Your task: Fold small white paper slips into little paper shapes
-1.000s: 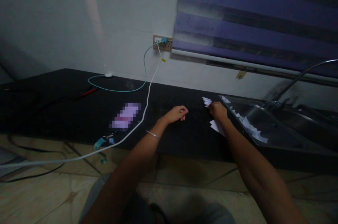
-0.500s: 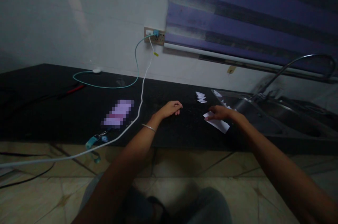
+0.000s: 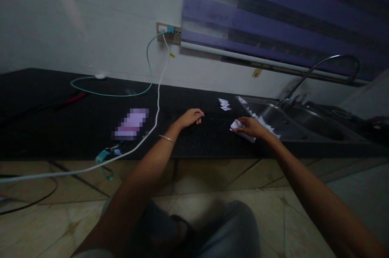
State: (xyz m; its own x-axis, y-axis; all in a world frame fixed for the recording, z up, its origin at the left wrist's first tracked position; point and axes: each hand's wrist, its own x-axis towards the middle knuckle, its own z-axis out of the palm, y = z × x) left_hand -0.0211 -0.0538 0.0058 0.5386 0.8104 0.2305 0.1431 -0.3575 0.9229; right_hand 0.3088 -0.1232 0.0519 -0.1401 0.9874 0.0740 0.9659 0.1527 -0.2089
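Observation:
My left hand (image 3: 192, 118) rests on the black counter with its fingers curled in, and nothing shows in them. A bracelet circles that wrist. To the right, my right hand (image 3: 251, 126) pinches the end of a white paper (image 3: 246, 136), which is bent up between thumb and fingers while the rest lies along the counter. Just behind the hands sits a small zigzag row of folded white paper pieces (image 3: 224, 104). More pointed white paper pieces (image 3: 258, 118) lie along the left rim of the sink, partly hidden behind my right hand.
A double steel sink (image 3: 291, 122) with an arched faucet (image 3: 322, 61) takes up the right side. On the left lie a blurred-out phone-like object (image 3: 132, 124) with a teal strap (image 3: 103, 155), and a white cable (image 3: 157, 108) running to the wall socket (image 3: 168, 33).
My right hand has lifted and bent the near end of the paper, which lay flatter before. My left hand keeps its curled pose. The whole view has shifted slightly.

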